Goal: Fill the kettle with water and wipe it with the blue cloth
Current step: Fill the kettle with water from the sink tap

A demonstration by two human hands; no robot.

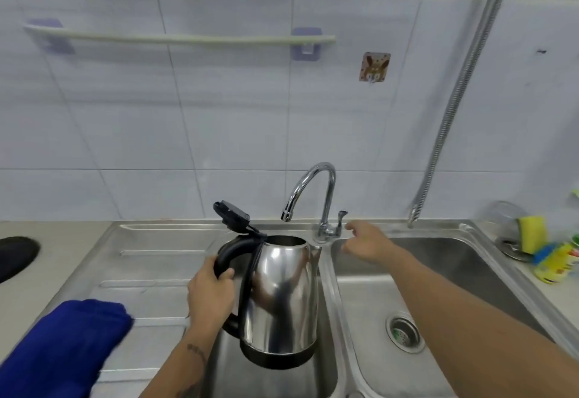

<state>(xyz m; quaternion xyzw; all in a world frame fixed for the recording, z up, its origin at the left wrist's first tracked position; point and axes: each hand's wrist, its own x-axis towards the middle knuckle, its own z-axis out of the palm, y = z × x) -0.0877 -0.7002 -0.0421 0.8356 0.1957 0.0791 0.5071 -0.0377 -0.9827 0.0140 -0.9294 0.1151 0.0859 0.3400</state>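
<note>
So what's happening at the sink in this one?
A person is getting ready to fill a steel kettle. The left hand grips its black handle and holds it, lid flipped open, below the tap spout. The right hand reaches with loose fingers toward the tap lever; no water is visibly running. The blue cloth lies unused on the drainboard to the left.

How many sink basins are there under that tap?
2. One basin lies below the kettle held in the left hand; the other basin, with the drain strainer, lies to its right, under the reaching right hand.
</note>
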